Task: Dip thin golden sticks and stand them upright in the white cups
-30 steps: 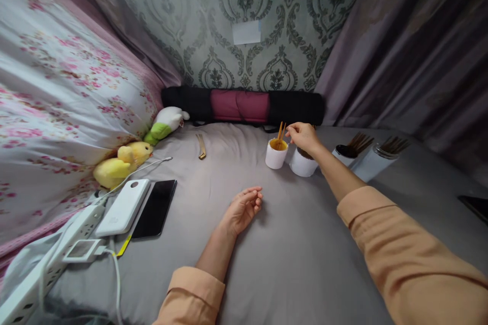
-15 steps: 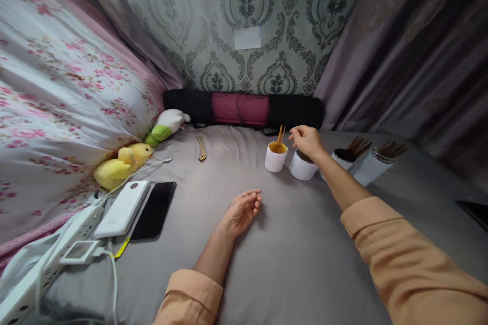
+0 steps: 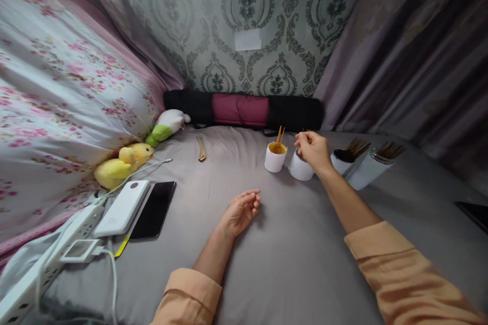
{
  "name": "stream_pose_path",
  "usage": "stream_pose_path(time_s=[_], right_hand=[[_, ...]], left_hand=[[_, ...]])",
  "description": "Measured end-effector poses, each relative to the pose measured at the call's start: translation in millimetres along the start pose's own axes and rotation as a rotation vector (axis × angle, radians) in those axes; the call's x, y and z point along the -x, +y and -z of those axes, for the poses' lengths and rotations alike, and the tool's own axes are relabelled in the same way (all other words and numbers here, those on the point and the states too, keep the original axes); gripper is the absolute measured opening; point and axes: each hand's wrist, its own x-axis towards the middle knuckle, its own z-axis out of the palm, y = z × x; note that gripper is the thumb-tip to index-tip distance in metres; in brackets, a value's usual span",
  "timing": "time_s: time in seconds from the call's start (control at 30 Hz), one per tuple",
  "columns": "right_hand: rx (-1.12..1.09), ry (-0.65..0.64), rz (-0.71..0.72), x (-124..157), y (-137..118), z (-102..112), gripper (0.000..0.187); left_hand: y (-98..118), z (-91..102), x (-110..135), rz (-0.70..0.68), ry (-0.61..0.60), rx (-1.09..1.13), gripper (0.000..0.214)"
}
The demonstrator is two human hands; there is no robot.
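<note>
Over the mouth of a broad white cup [image 3: 300,168], the right hand [image 3: 313,151] has its grip narrowed, thumb to fingers; whether anything sits between them I cannot tell. Just left stands a yellow-lined cup [image 3: 274,162] with orange-brown sticks [image 3: 280,137]. Rightward, a third cup [image 3: 340,163] and a taller jar [image 3: 369,171] hold dark sticks [image 3: 357,147]. Nearer, the left hand [image 3: 242,212] lies loosely half-curled on the grey sheet [image 3: 290,254], near a phone [image 3: 154,210].

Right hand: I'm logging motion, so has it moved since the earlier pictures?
Yes. Judged against the leftmost white cup, the right hand has shifted to the right and slightly toward the wearer.
</note>
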Motion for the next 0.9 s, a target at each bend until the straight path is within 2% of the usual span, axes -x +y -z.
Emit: stream_pose_path(time_s=[0.17, 0.37, 0.6, 0.73, 0.9], right_hand=[[-0.068, -0.006, -0.009, 16.4, -1.1, 0.3, 0.037], [-0.214, -0.075, -0.112, 45.7, -3.2, -5.7, 0.036], [-0.302, -0.175, -0.286, 89.3, 11.0, -36.3, 0.035], [-0.291, -0.200, -0.305, 105.4, 19.4, -52.2, 0.037], [-0.226, -0.218, -0.276, 114.9, 25.6, -61.2, 0.041]], left_hand=[[-0.3, 0.1, 0.5, -0.008, -0.006, 0.002, 0.018], [-1.4, 2.1, -0.3, -0.009, -0.019, 0.007, 0.019], [-0.9, 1.4, 0.2, -0.018, -0.004, 0.001, 0.019], [-1.1, 1.6, 0.2, -0.020, 0.006, -0.003, 0.019], [-1.4, 2.5, -0.2, -0.027, -0.006, -0.004, 0.019]])
